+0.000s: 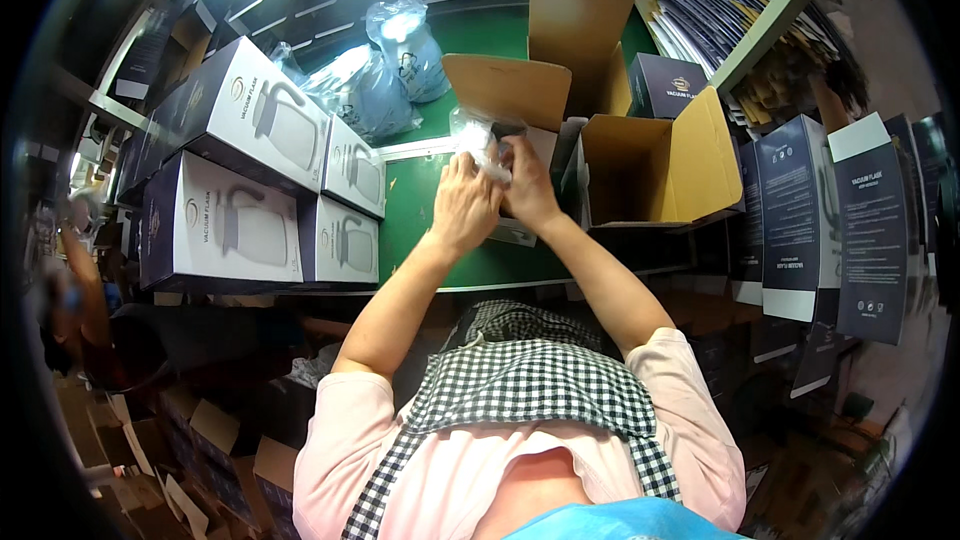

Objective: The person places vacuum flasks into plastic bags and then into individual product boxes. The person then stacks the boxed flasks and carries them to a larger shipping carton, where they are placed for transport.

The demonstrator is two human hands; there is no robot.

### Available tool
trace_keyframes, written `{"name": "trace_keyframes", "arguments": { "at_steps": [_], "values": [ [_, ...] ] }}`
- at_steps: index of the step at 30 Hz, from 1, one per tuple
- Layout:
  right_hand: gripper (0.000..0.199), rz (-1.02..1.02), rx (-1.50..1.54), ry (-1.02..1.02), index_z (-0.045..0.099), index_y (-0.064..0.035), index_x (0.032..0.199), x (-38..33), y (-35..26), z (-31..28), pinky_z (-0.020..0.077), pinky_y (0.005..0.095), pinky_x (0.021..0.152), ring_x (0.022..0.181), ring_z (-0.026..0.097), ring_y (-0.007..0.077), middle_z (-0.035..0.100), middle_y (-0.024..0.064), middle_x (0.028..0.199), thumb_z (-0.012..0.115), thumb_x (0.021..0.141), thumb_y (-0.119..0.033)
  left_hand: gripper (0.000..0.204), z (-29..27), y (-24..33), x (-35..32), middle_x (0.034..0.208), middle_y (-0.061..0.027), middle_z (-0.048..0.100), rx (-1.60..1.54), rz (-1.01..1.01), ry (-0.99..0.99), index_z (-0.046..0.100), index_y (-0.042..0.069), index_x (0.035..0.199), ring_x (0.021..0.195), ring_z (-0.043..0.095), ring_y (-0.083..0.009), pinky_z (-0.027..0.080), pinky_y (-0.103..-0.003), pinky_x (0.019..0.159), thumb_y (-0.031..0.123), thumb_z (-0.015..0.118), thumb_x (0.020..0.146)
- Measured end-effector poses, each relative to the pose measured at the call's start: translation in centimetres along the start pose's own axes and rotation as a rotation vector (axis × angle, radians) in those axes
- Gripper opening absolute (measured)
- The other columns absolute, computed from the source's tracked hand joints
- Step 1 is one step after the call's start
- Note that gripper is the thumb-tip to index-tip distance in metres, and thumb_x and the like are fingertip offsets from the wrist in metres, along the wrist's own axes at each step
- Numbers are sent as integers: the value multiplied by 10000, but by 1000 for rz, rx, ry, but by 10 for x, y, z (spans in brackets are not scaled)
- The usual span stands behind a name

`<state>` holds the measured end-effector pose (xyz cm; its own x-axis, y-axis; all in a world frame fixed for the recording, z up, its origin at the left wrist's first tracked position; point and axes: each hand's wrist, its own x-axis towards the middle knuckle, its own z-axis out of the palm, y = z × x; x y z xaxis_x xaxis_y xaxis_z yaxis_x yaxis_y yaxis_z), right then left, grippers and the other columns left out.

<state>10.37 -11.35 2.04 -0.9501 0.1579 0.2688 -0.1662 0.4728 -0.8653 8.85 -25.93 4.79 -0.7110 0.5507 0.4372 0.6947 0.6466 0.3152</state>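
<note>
Both my hands meet over the green table, at the mouth of a carton (pixel 508 85) whose brown flap stands up behind them. A crumpled clear plastic bag (pixel 478 140) with something whitish inside is between them. My left hand (pixel 466 202) closes its fingers on the bag's near side. On the right, my right hand (pixel 527 180) has its fingers curled against the bag's other side, at the carton's edge. What the bag contains is mostly hidden by the plastic and my fingers.
Printed flask boxes (pixel 250 130) are stacked at the left. Behind them lie bagged bluish items (pixel 370 85). Open cartons (pixel 650 165) stand at the right and back, near flattened boxes (pixel 795 210) and a metal post (pixel 770 15). Another person (pixel 95 310) is at the far left.
</note>
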Motion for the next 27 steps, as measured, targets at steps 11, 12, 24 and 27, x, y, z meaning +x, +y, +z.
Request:
{"name": "trace_keyframes", "arguments": {
  "at_steps": [11, 12, 24, 27],
  "values": [
    [531, 165, 596, -93, 679, 38, 989, 58, -57, -95, 446, 333, 926, 862, 639, 224, 694, 128, 973, 416, 1044, -420, 428, 14, -2, 38, 1065, -205, 618, -11, -81, -128, 670, 40, 1084, 1011, 595, -355, 505, -427, 843, 376, 711, 823],
    [545, -51, 632, -158, 706, 31, 802, 46, -51, -77, 447, 364, 964, 746, 665, 228, 700, 99, 765, 470, 1030, -405, 421, 7, -16, 33, 1066, -189, 631, -184, 4, -90, 654, 35, 1107, 1020, 606, -344, 513, -427, 843, 321, 735, 809],
    [720, -343, -496, -319, 464, -244, 1451, -22, -39, -61, 281, 498, 1133, 1371, 375, 364, 437, 167, 1456, 762, 803, -338, 713, -43, -52, -19, 1324, -118, 561, -1308, -489, -196, 554, 19, 1368, 1085, 613, -168, 535, -301, 891, -2, 816, 706],
    [725, -436, -555, -228, 468, -252, 1452, -33, -25, -50, 290, 490, 1124, 1341, 407, 351, 462, 152, 1434, 770, 795, -304, 638, -36, -59, -33, 1241, -100, 593, -452, -213, -132, 671, 138, 1267, 1019, 626, -199, 538, -309, 867, 35, 845, 662]
  ]
}}
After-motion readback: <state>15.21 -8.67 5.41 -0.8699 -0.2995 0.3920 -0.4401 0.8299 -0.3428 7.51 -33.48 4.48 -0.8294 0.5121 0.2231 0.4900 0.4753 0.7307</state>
